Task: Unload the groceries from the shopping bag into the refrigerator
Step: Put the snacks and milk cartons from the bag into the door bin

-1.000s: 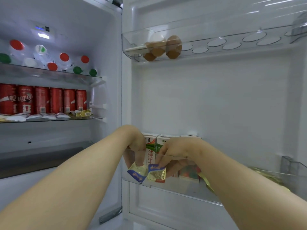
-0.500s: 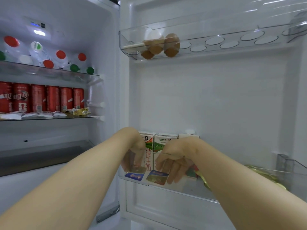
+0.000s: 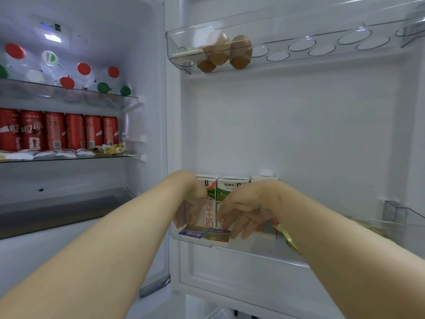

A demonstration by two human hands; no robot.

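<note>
Both of my hands reach down into the clear lower door bin (image 3: 253,249) of the open refrigerator. Two small flat packets lie on the bin floor: a blue one (image 3: 192,233) and a blue-and-gold one (image 3: 218,236). My left hand (image 3: 189,210) hangs just above the blue packet with fingers pointing down. My right hand (image 3: 243,215) has loosely spread fingers whose tips reach the right edge of the blue-and-gold packet. Neither hand grips a packet. Milk cartons (image 3: 232,187) stand upright behind my hands in the same bin.
An egg tray (image 3: 322,49) in the upper door holds three brown eggs (image 3: 240,51). Red cans (image 3: 55,130) and wrapped snacks (image 3: 110,149) fill the middle shelf; bottles (image 3: 84,72) lie above. A gold packet (image 3: 287,238) sits right of the cartons. No shopping bag is in view.
The two packets went from hanging upright in my fingers to lying flat on the bin floor. My fingers have let go of them and straightened.
</note>
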